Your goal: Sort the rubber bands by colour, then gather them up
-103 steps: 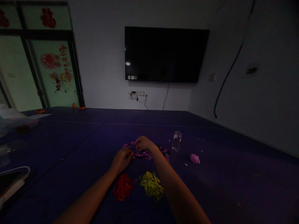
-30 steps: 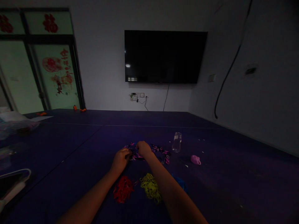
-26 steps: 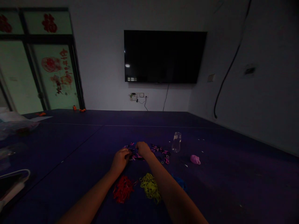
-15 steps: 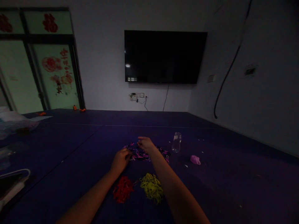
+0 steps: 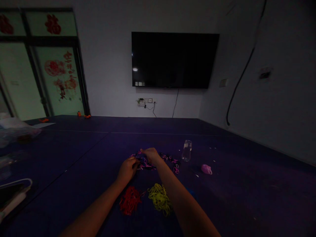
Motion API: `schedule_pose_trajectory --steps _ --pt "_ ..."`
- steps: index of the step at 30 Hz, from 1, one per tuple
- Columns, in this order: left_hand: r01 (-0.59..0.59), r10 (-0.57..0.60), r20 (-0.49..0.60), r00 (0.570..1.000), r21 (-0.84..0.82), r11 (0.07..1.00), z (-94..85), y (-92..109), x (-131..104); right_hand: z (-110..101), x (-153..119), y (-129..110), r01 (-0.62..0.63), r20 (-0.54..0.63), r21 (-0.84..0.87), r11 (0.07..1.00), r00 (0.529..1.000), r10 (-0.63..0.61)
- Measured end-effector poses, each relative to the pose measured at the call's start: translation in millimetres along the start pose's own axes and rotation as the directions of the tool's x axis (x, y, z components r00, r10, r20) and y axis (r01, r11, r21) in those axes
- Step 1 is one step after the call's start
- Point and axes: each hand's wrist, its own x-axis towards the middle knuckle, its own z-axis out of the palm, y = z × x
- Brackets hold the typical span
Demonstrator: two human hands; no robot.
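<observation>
A spread of loose pink, black and white elastic bands (image 5: 147, 164) lies on the dark blue-purple surface. My left hand (image 5: 127, 167) rests at its left edge, fingers curled inward; whatever they hold is too dark to make out. Over the far side of the spread is my right hand (image 5: 150, 154), its fingers pressed together and pointing left among the bands, their contents hidden. Closer to me, a heap of red bands (image 5: 130, 200) sits between my forearms. A heap of yellow bands (image 5: 160, 198) lies beside my right forearm, which partly covers it. Something blue (image 5: 192, 192) shows beyond that forearm.
Right of the bands stands a clear bottle (image 5: 187, 150), with a small pink object (image 5: 206, 169) nearby and white scraps around. Plastic bags (image 5: 18, 130) and a device with a white cable (image 5: 16, 197) lie at left. A television (image 5: 175, 61) hangs on the far wall.
My right hand has shifted slightly left and toward me, its fingers now lower over the bands. More bands show at its right. My left hand stays in place.
</observation>
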Motion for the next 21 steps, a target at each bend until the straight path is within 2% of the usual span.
schedule_pose_trajectory --steps 2,3,4,5,7,8,10,13,15,19,21 --pt "0.004 -0.004 0.006 1.000 -0.003 1.000 -0.7 0.9 0.1 3.4 -5.9 3.7 0.071 -0.088 -0.186 0.980 0.992 -0.089" --pt "0.008 -0.008 0.007 1.000 -0.003 1.000 -1.0 1.6 0.2 5.3 -9.5 4.7 0.109 -0.127 -0.354 0.929 0.978 -0.163" --pt "0.013 -0.012 0.008 1.000 -0.002 1.000 -1.4 2.4 0.3 7.4 -13.4 5.2 0.131 -0.143 -0.552 0.823 0.958 -0.248" --pt "0.015 -0.015 0.009 1.000 -0.001 1.000 -1.6 3.2 0.4 9.4 -17.4 5.2 0.128 -0.131 -0.738 0.663 0.936 -0.326" --pt "0.017 -0.017 0.008 1.000 -0.001 1.000 -1.9 4.4 0.6 13.1 -24.7 4.4 0.086 -0.053 -0.945 0.316 0.911 -0.409" --pt "0.017 -0.017 0.008 1.000 0.000 1.000 -1.9 4.7 0.7 14.6 -27.7 3.9 0.074 -0.025 -0.973 0.220 0.910 -0.415" --pt "0.016 -0.016 0.007 1.000 0.002 1.000 -1.8 5.0 1.0 16.5 -31.8 3.1 0.072 0.004 -0.987 0.140 0.901 -0.434" --pt "0.013 -0.013 0.003 1.000 0.007 1.000 -2.0 5.1 1.2 16.8 -32.9 2.4 0.079 0.002 -0.986 0.147 0.887 -0.461" --pt "0.010 -0.010 0.004 1.000 0.007 1.000 -2.4 5.4 1.1 16.0 -30.6 2.0 0.090 -0.020 -0.972 0.217 0.890 -0.456" --pt "0.001 -0.001 0.012 1.000 0.004 1.000 -2.8 5.5 0.2 17.0 -21.7 3.1 0.224 -0.013 -0.781 0.583 0.927 -0.374" --pt "0.009 -0.009 -0.002 1.000 0.008 1.000 -2.8 4.9 -0.1 20.4 -17.3 5.2 0.274 0.045 -0.658 0.701 0.944 -0.327"
